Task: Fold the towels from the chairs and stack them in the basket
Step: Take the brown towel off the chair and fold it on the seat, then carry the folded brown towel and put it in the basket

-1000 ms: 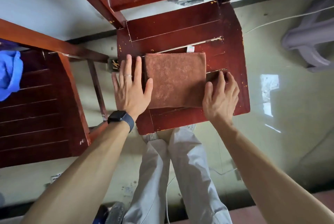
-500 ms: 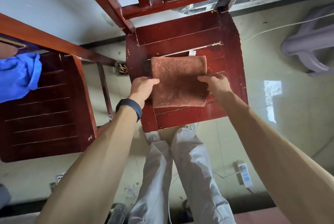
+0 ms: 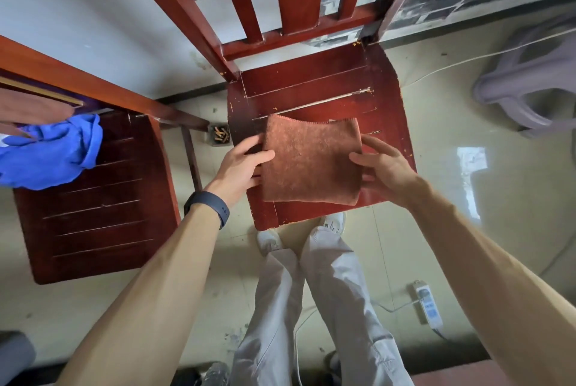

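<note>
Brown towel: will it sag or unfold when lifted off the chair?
Probably floppy: the brown towel bows between the left hand and right hand. Likely light, since edge pinches hold it. Folded layers may splay at the near edge.

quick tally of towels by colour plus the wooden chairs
brown towel: 1
blue towel: 1
wooden chairs: 2
total: 4
A brown shape at the left edge is too cut off to identify, so it is not counted.

Both arms reach forward — left hand (image 3: 241,165) and right hand (image 3: 388,169) each pinch a towel (image 3: 311,161) edge, thumbs on top.
</note>
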### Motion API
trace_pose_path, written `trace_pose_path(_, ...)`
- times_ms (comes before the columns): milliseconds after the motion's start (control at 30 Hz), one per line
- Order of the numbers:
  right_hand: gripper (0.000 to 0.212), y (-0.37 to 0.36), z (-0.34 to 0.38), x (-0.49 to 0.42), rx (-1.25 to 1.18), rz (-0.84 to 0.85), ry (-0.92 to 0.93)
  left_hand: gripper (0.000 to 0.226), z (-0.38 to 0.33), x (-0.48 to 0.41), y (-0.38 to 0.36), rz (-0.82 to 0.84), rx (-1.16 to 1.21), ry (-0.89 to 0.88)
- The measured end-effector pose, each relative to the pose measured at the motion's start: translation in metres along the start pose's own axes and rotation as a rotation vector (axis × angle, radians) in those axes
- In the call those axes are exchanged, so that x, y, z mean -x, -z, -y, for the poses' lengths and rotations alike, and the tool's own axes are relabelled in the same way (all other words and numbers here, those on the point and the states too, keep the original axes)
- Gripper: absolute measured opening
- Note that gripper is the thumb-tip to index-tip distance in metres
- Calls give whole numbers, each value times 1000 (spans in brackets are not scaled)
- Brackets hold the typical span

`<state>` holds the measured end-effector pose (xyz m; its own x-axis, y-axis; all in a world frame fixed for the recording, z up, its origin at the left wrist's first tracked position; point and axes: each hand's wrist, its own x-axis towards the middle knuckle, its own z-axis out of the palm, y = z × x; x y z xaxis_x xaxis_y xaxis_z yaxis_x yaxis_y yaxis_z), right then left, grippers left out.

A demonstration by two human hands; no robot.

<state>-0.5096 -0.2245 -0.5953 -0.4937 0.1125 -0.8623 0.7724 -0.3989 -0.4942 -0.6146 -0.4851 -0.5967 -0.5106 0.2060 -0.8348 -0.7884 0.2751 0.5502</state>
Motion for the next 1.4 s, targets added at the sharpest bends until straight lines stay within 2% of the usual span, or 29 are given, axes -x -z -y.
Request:
trace_pose_path(100, 41, 4, 17, 47, -6, 36, 41, 41, -21, 42, 2, 99, 28, 45)
trace_pose_path(200, 40, 5, 39, 105, 5, 28, 106, 36, -49, 92, -1, 167, 27, 85)
trace_pose_path(367, 40, -2, 80, 216, -11, -17, 234, 35, -108, 177, -18, 246, 10, 20)
trace_pose_path(567, 42, -2, 96, 337, -145, -180, 405, 35, -171, 265, -49, 356, -72, -89)
trace_pose_path(767, 45, 26, 77, 435, -280, -391, 588, 24, -218, 331, -122, 538, -274, -224)
trace_pose_path(1033, 45, 118, 36, 530, -454, -651, 760, 24, -228, 378, -290, 736, -583, -331)
trace_pose_path(1200, 44, 224, 1, 575, -589, -825, 817, 21, -204, 407, -444, 878, -680, -398)
trace_pose_path(1400, 45, 348, -32, 619, -684, -947, 829, 22, -168, 443, -604, 993, -824, -396)
